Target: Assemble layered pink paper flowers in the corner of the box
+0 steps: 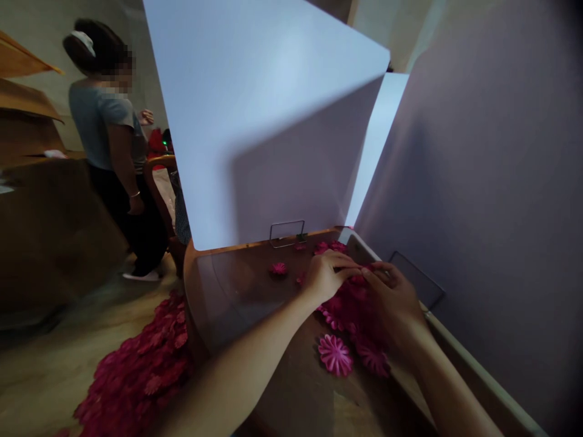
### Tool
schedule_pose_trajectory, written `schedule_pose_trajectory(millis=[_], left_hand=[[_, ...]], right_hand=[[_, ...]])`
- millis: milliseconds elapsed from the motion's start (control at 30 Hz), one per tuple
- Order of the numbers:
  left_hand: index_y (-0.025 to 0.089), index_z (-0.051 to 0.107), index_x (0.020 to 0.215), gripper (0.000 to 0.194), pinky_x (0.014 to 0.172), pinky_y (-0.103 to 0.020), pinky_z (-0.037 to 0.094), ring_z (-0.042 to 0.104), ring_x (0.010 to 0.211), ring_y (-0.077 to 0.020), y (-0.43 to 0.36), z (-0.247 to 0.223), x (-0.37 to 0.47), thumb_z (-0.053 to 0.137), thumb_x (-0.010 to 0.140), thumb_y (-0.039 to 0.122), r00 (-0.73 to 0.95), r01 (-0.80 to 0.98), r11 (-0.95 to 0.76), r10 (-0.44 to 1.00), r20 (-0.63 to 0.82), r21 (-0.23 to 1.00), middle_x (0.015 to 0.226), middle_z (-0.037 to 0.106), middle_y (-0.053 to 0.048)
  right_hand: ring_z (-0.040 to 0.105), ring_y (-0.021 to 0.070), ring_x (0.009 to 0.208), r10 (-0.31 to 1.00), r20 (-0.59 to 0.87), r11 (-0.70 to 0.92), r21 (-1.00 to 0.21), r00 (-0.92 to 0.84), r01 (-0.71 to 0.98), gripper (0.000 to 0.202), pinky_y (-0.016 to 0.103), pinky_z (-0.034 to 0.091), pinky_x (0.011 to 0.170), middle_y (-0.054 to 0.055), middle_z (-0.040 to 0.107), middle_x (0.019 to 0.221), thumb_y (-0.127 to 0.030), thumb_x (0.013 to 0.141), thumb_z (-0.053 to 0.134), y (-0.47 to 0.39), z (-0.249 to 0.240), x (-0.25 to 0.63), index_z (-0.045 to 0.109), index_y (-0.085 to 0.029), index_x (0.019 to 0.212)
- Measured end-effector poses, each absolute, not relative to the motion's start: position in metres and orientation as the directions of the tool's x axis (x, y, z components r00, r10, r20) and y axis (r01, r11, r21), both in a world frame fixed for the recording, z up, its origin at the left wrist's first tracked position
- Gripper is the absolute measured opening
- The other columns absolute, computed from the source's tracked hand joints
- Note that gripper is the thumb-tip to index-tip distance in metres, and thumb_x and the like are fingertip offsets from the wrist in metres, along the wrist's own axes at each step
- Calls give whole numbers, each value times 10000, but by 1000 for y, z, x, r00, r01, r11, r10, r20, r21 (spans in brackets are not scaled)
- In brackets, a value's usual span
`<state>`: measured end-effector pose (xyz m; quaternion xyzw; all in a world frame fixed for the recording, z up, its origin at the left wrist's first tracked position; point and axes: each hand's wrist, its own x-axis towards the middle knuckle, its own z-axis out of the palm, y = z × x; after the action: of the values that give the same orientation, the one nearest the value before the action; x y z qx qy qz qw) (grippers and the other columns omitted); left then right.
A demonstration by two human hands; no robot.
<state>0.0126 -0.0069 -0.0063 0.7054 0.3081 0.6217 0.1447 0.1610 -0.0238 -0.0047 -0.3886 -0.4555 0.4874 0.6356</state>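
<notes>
Left hand (pixel 328 276) and right hand (pixel 396 297) meet, fingertips nearly closed; can't tell what's between them. Bright-pink, petal-edged flower pieces (pixel 336 355), material unclear, lie below and nearby on the brown, round-edged surface (pixel 237 306). Probably hand-working one piece; next move likely needs a steady pinch.

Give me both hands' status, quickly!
Left hand: fingers drawn together above pink flowers; whether it grips one cannot be told.
Right hand: fingers curled, close to the left's; any hold is hidden.
</notes>
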Motion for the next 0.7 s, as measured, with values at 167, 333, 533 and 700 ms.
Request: schedule_pose_trajectory(millis=[167, 333, 533, 700], left_hand=[[217, 764, 805, 35, 798, -314, 551, 693, 809, -163, -9, -5, 14, 742, 818, 194, 31, 251, -775, 605, 796, 580, 821, 762, -32], [210, 762, 806, 33, 800, -319, 541, 687, 812, -168, -8, -6, 14, 746, 810, 182, 27, 256, -777, 600, 799, 575, 831, 759, -39], [207, 760, 808, 24, 785, -320, 533, 681, 816, -175, -7, -6, 14, 741, 814, 195, 8, 224, -770, 615, 789, 598, 828, 752, -43], [214, 757, 801, 21, 800, -324, 527, 676, 828, -179, -5, -6, 13, 740, 813, 213, -15, 170, -747, 650, 760, 642, 820, 745, -42]], right_hand=[[562, 69, 546, 972, 216, 235, -931, 97, -278, 428, 127, 433, 469, -46, 640, 684, -343, 590, 895, -23, -5, 161, 623, -229, 901], [531, 67, 511, 972, 216, 233, -936, 92, -264, 443, 149, 416, 451, -46, 641, 697, -352, 596, 887, -24, -5, 162, 623, -233, 932], [547, 74, 539, 964, 250, 264, -936, 87, -233, 428, 161, 417, 483, -47, 643, 704, -356, 622, 868, -23, -7, 164, 613, -234, 943], [550, 81, 545, 960, 271, 280, -936, 73, -212, 401, 189, 423, 506, -49, 651, 727, -338, 636, 853, -23, -7, 163, 604, -238, 934]])
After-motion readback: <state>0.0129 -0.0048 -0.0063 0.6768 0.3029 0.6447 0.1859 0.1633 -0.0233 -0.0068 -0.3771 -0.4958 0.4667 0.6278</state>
